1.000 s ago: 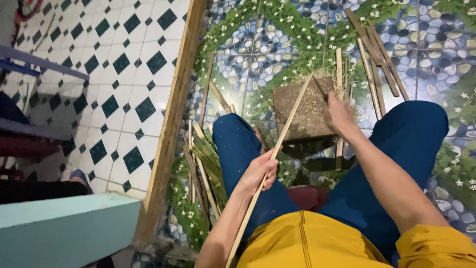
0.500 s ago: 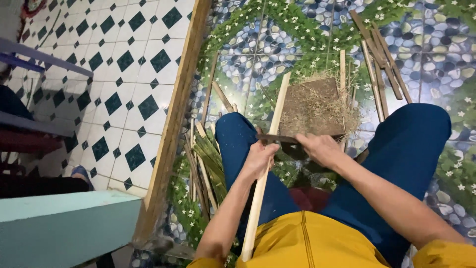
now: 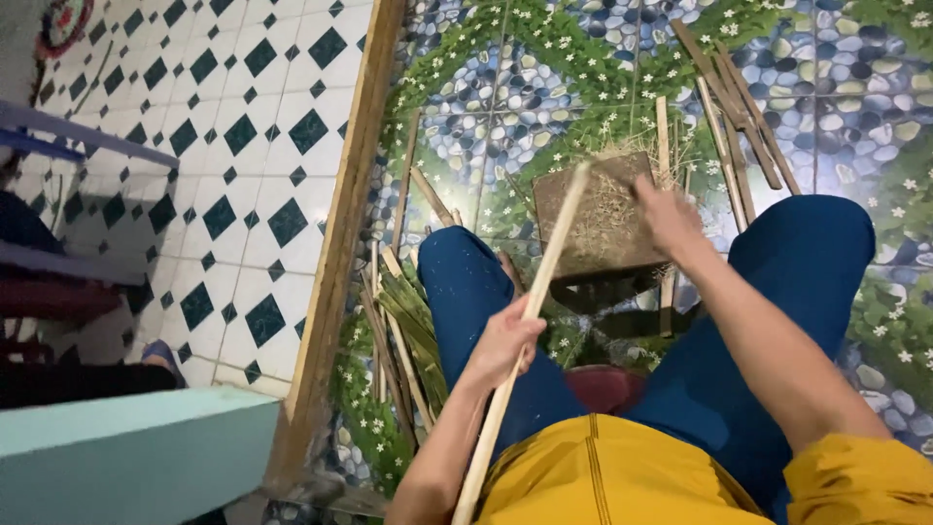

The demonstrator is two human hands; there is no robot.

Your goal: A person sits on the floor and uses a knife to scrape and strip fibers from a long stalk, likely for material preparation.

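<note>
- A long pale bamboo strip (image 3: 530, 311) runs on a slant from the person's lap up to the wooden block (image 3: 603, 209), thin, straight and light tan.
- Its upper tip lies over the block's top, which is strewn with dry straw-coloured shavings (image 3: 607, 199).
- The block stands on the floor between the knees in blue trousers (image 3: 466, 282).
- Left hand (image 3: 503, 342) grips the strip at mid-length, fingers (image 3: 525, 331) curled tight round it.
- Right hand (image 3: 671, 219) sits at the block's right edge, on the shavings; its fingers are turned away, so I cannot tell whether they are pinching anything.
- Just left of the left knee, a bundle of green and tan strips (image 3: 403, 321) lies on the pebble-patterned floor (image 3: 505, 87).
- More sticks (image 3: 729, 97) lie well apart at top right.
- A wooden beam (image 3: 345, 224) divides that floor from the diamond tiles (image 3: 224, 126).
</note>
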